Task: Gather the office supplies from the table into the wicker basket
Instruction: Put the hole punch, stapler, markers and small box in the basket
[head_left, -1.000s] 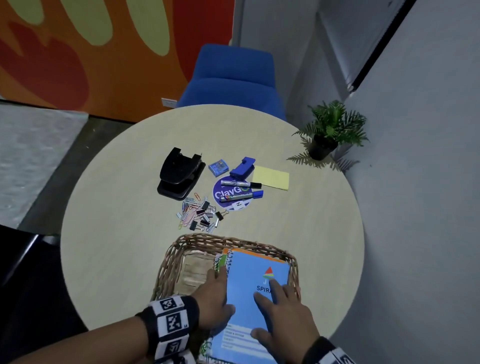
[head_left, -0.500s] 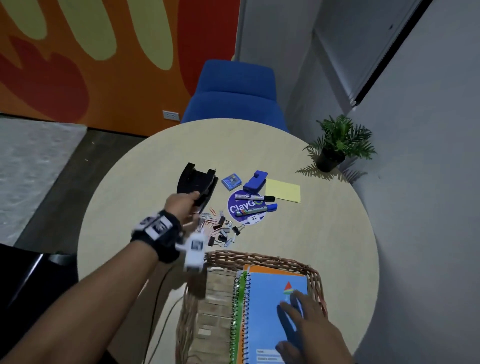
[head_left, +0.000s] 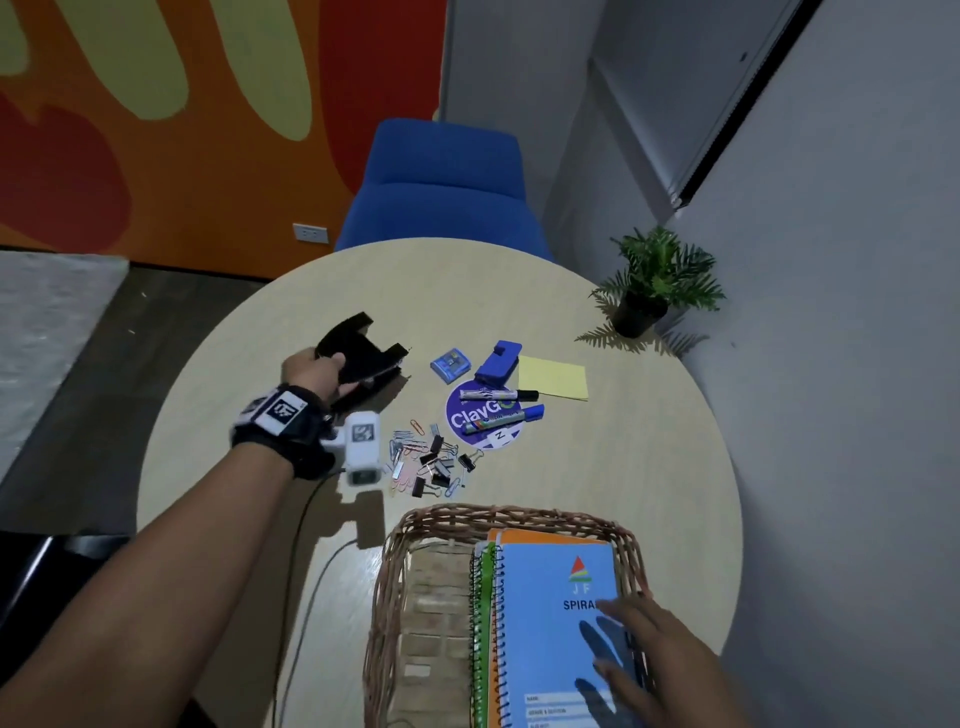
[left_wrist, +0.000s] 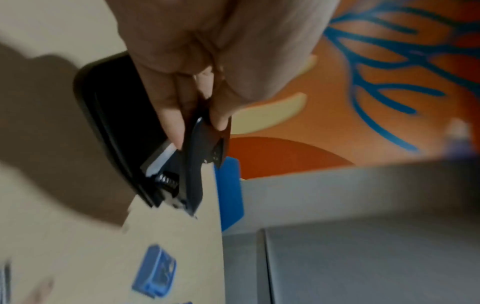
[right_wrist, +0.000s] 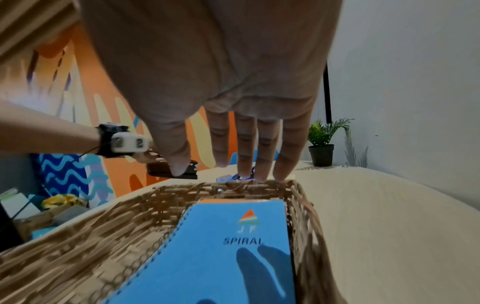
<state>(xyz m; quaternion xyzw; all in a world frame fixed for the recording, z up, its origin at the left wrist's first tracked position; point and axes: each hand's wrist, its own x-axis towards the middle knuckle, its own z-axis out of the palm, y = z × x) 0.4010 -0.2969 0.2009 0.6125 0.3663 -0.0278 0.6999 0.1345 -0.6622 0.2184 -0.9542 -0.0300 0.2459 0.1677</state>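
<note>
My left hand (head_left: 317, 369) grips the black hole punch (head_left: 363, 353) at the table's left middle and tilts it up off the tabletop; the left wrist view shows fingers (left_wrist: 171, 123) and thumb pinching the hole punch (left_wrist: 124, 127) by its lever. The wicker basket (head_left: 395, 582) stands at the near edge and holds spiral notebooks, the blue one (head_left: 550, 613) on top. My right hand (head_left: 639, 660) hovers with straight fingers (right_wrist: 259, 148) just above the blue notebook (right_wrist: 233, 246). Paper clips and binder clips (head_left: 431, 462) lie between the basket and the punch.
Beyond the clips lie a round purple ClayGo sticker (head_left: 483, 415) with two markers (head_left: 498, 405) on it, a small blue box (head_left: 448, 364), a blue stapler (head_left: 497, 359) and a yellow sticky pad (head_left: 553, 376). A potted plant (head_left: 654, 280) stands far right, a blue chair (head_left: 441, 192) behind the table.
My left hand left the basket, reached out to the hole punch, closed on it and tipped it up. The right hand slid back over the blue notebook.
</note>
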